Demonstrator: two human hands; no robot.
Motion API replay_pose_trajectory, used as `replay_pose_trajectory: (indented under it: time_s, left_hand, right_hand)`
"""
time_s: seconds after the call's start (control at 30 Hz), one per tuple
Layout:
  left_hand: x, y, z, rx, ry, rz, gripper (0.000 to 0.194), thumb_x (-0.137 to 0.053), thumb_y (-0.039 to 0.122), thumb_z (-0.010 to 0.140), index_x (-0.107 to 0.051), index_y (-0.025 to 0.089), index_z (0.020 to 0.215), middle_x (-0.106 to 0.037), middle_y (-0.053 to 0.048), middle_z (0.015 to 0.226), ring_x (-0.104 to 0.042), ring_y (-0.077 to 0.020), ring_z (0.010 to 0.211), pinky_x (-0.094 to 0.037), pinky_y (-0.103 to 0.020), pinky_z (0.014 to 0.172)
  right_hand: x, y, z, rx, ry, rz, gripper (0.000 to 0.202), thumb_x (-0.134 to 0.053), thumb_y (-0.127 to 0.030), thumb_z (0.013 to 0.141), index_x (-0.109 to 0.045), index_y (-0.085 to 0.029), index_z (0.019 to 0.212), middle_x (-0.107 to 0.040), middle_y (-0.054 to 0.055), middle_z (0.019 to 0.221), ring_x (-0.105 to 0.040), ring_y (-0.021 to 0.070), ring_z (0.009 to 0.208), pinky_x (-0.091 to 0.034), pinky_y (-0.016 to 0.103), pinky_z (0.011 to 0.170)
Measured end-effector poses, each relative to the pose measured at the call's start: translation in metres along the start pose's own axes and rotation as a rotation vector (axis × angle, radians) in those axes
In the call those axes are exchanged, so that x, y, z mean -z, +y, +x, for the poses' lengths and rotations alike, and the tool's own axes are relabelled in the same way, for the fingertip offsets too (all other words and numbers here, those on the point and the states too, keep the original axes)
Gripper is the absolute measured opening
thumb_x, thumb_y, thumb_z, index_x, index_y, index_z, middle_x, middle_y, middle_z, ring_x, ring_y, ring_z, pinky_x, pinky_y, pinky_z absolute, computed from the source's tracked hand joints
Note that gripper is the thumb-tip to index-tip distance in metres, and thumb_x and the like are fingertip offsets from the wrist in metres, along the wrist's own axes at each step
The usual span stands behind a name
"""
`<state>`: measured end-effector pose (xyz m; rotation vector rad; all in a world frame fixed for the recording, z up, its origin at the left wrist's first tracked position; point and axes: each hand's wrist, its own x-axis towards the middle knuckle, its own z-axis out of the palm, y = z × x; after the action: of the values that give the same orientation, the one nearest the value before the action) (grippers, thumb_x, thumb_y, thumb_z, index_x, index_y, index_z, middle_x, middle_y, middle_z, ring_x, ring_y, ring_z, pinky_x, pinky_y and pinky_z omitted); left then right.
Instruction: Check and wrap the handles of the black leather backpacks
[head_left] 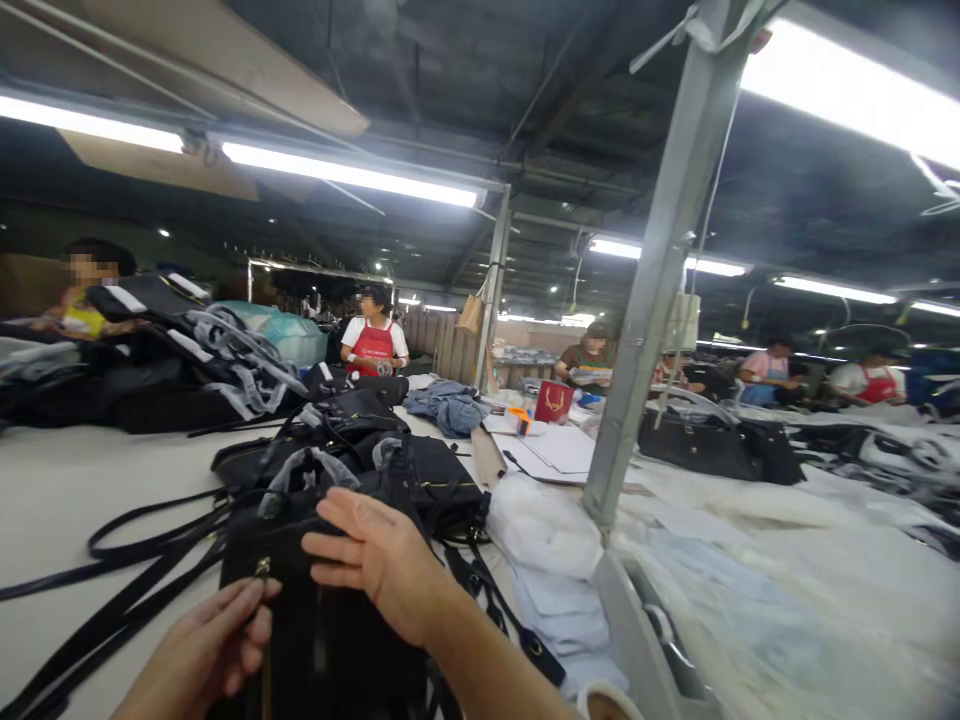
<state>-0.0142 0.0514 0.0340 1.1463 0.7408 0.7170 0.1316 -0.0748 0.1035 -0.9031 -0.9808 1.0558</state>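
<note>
A black bag [345,650] lies on the pale table right in front of me, with a gold zipper running down its left part. My left hand [225,635] pinches a small gold metal piece [262,567] near the bag's left side. Over the bag's upper part is my right hand [375,560], its fingers spread and holding nothing. Just beyond it, clear plastic wrap [311,470] covers a handle. Long black straps [127,600] trail off to the left.
More black bags [442,470] lie beyond, with a pile at the left [150,370]. A metal post [660,260] rises right of centre, near folded pale cloths [562,620] and white sheets [555,450]. Several people work farther back.
</note>
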Motion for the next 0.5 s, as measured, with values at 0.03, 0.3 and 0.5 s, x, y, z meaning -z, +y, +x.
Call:
replay_pose_trajectory:
  time_s: [0.03,0.3,0.5]
  left_hand:
    - [0.000,-0.001,0.000,0.039,0.026,-0.064,0.011,-0.068,0.016,0.073,-0.062,0.013,0.082,-0.062,-0.001,0.053,-0.055,-0.0120,0.041,-0.041,-0.017,0.035]
    - [-0.004,-0.013,0.010,0.192,0.110,-0.181,0.013,-0.053,0.000,0.085,-0.058,0.011,0.080,-0.076,-0.014,0.077,-0.074,-0.0223,0.069,-0.062,-0.029,0.061]
    - [-0.004,-0.023,0.023,0.164,0.120,-0.114,0.014,-0.050,-0.001,0.087,-0.057,0.011,0.083,-0.076,-0.012,0.073,-0.074,-0.0198,0.066,-0.061,-0.025,0.058]
  right_hand:
    - [0.008,-0.003,-0.009,-0.058,0.006,-0.157,0.068,-0.063,-0.066,0.071,-0.061,-0.018,0.120,-0.060,0.017,0.131,-0.067,0.0275,0.103,-0.049,0.043,0.089]
    - [0.105,-0.048,-0.141,-0.176,0.352,-0.910,0.027,-0.061,-0.043,0.080,-0.068,-0.022,0.065,-0.067,0.001,0.069,-0.061,0.0201,0.076,-0.046,0.030,0.073]
    - [0.151,-0.003,-0.250,-0.153,0.563,-1.461,0.019,-0.066,-0.037,0.080,-0.076,-0.031,0.095,-0.075,0.008,0.106,-0.067,0.0298,0.098,-0.053,0.036,0.084]
